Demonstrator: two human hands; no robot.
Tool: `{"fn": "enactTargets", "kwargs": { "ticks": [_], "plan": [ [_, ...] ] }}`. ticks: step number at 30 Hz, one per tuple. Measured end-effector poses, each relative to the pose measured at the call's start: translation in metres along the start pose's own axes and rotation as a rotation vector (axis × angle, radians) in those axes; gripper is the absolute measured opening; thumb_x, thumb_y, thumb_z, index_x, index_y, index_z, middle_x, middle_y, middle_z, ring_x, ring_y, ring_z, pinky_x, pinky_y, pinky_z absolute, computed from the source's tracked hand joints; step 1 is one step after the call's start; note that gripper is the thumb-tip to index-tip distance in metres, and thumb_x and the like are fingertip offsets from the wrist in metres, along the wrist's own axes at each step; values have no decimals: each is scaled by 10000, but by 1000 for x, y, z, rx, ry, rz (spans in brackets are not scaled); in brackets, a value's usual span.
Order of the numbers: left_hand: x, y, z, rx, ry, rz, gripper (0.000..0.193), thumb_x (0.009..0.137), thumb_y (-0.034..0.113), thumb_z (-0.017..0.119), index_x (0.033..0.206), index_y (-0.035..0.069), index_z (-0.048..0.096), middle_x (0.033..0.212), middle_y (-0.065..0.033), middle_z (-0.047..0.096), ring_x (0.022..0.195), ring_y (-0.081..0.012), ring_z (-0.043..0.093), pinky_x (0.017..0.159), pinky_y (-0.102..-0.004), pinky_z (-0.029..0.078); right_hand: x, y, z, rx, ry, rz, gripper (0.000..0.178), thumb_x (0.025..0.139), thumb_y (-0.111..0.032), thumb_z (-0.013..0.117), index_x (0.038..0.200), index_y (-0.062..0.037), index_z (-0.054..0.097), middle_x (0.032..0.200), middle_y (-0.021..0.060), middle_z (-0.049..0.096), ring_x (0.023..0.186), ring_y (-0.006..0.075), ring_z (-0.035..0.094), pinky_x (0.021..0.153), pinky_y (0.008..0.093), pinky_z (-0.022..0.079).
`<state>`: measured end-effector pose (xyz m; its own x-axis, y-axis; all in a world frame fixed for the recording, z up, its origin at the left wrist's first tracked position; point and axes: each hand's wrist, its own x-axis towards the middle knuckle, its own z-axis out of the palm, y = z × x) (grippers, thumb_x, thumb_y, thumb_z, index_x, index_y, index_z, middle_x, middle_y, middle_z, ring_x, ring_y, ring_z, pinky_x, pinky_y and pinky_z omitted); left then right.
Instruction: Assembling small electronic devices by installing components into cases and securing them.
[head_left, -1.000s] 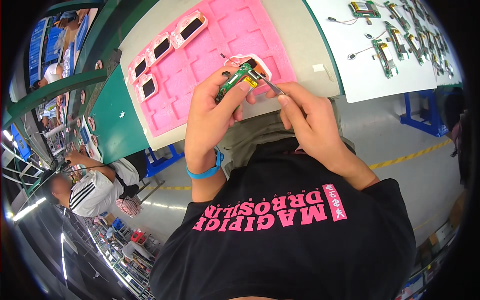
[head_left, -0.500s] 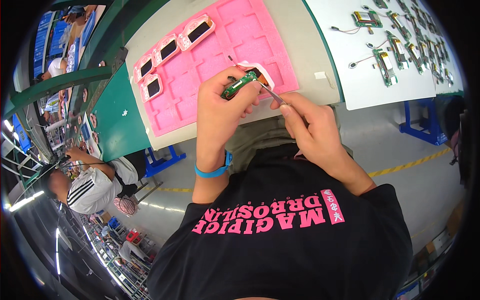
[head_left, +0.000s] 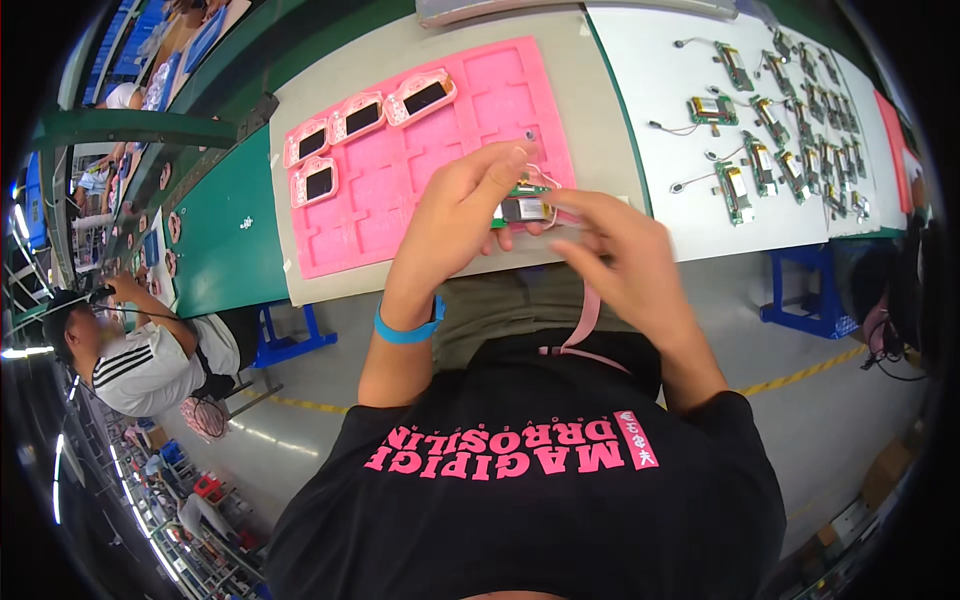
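My left hand is closed on a small green circuit board with a silver battery pack on it, held above the near right part of the pink foam tray. Its fingers run under the board, and the thumb lies over the top. Part of a pale rim of a casing shows beside the board, mostly hidden by the hands. My right hand is close to the board's right end, thumb and forefinger apart. Motion blurs these fingers, and whether tweezers are still in them is unclear. A pink strap hangs below.
Pink-framed units with dark screens sit in the tray's far left pockets. On the white sheet to the right lie several circuit boards with wires. A green bench extends left, where a co-worker sits.
The board in my left hand has turned so its battery faces up. My right hand has drawn back slightly; the tweezers seen in it earlier no longer show clearly. The whole view has shifted.
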<state>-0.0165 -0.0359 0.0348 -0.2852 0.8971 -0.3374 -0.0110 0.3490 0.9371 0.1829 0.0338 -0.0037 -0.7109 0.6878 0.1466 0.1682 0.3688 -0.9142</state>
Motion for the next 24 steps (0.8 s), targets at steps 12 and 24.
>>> {"fn": "enactTargets", "kwargs": {
  "ticks": [12, 24],
  "plan": [
    [-22, -19, -22, -11, -112, 180, 511, 1163, 309, 494, 1604, 51, 522, 1033, -139, 725, 779, -193, 710, 682, -288, 590, 31, 9, 14, -221, 12, -250, 350, 856, -2, 808, 1201, -45, 766, 884, 56, 761, 613, 156, 581, 590, 299, 475],
    [-12, -65, -46, 620, 223, 658, 716, 796, 179, 892, 1466, 107, 651, 1231, -66, 735, 1034, -230, 664, 896, -350, 568, 47, -24, 16, -461, -157, 11, 194, 854, -16, 823, 1027, -33, 735, 708, 39, 648, 577, 178, 536, 578, 320, 436]
  ]
}}
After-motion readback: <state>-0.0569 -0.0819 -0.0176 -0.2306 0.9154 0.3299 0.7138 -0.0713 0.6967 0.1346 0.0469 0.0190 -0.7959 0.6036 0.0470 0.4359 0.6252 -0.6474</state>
